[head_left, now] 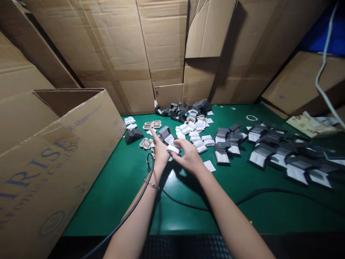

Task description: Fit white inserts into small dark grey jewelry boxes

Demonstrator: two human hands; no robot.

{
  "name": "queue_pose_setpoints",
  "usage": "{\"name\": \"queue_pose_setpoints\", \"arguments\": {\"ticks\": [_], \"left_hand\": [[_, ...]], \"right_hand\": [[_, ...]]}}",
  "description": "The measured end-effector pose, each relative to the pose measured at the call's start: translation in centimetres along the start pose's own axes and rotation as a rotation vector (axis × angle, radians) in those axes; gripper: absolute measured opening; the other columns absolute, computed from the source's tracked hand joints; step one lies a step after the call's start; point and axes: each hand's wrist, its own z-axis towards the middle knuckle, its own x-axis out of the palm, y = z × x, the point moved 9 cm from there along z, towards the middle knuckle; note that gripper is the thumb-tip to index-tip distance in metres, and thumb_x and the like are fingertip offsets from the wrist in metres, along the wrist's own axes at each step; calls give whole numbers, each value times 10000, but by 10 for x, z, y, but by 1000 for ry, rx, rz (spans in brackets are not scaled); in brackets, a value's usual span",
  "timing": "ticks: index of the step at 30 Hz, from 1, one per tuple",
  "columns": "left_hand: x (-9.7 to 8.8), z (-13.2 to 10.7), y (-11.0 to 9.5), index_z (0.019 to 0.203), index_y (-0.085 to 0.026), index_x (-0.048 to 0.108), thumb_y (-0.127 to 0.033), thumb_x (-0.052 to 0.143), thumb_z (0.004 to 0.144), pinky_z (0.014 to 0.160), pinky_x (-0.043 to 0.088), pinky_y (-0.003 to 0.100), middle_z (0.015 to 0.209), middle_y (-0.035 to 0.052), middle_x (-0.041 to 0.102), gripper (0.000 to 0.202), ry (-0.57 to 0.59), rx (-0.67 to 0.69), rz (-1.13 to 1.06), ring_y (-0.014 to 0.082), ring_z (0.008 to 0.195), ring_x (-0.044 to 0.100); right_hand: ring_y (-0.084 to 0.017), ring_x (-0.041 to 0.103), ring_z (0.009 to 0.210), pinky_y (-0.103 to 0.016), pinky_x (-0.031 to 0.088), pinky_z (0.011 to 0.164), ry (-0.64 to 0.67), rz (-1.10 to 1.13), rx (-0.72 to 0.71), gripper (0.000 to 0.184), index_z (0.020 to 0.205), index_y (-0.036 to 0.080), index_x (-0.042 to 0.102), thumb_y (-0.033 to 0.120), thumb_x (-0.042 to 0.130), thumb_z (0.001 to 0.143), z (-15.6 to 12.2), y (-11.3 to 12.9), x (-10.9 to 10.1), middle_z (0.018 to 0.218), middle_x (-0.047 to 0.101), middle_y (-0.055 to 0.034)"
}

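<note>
Head view: left hand [161, 151] and right hand [190, 156] together pinch a small white pad [172, 148] above green table [121, 187], grey boxes [269, 144] spread right.

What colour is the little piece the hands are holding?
The piece is white; head view shows it.

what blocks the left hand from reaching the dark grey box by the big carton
Likely nothing, so yes: the dark grey box sits close beside the left hand on the green table, only a low beige tray between.
</note>
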Motion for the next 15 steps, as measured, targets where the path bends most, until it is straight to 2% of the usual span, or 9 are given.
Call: {"name": "queue_pose_setpoints", "arguments": {"ticks": [3, 6, 11, 15], "left_hand": [[-8, -1, 4, 1482, -203, 48, -232, 715, 649, 875, 501, 364, 1268, 167, 486, 1068, -85, -106, -11, 232, 1003, 611], [-9, -2, 2, 1482, -219, 25, -245, 718, 639, 909, 482, 377, 1300, 166, 451, 1091, -103, -147, -3, 242, 1066, 579], [-15, -3, -7, 1487, -243, 8, -212, 727, 617, 1010, 408, 366, 1363, 147, 389, 1129, -128, -125, -5, 255, 1214, 483], [-15, -3, -5, 1489, -228, -35, -195, 726, 622, 1004, 410, 371, 1341, 154, 420, 1154, -110, -165, -5, 255, 1179, 505]], "right_hand": [[-233, 574, 1050, -401, 454, 939, -15, 42, -5, 281, 1042, 238, 613, 262, 604, 763, 0, 1, 0, 1083, 638, -81], [-238, 556, 1116, -400, 438, 977, -56, 106, 18, 307, 1039, 234, 637, 258, 649, 734, 0, -1, -4, 1157, 618, -87], [-224, 587, 1064, -375, 472, 939, -54, 97, 5, 334, 1072, 202, 645, 257, 668, 744, 0, -2, -2, 1110, 641, -94], [-223, 590, 1063, -374, 477, 939, -56, 48, -34, 329, 1104, 210, 651, 298, 643, 787, -1, -2, 1, 1136, 630, -93]]}}
